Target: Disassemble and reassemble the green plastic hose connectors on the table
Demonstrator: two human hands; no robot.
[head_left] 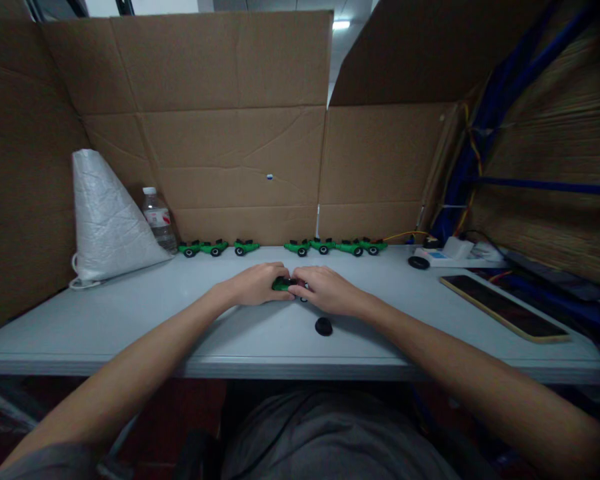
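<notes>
Over the middle of the white table, my left hand and my right hand meet around one green toy car. The fingers of my left hand are closed round its left end. My right hand pinches the other end, where a dark part and a bit of wheel show between the fingertips. Most of the car is hidden by my hands. Just below my right hand lies a round black cap, touching neither hand.
Along the cardboard wall stand several green toy cars. To the left are a silvery cone-shaped bag and a water bottle. A phone, a power strip and another black disc lie right.
</notes>
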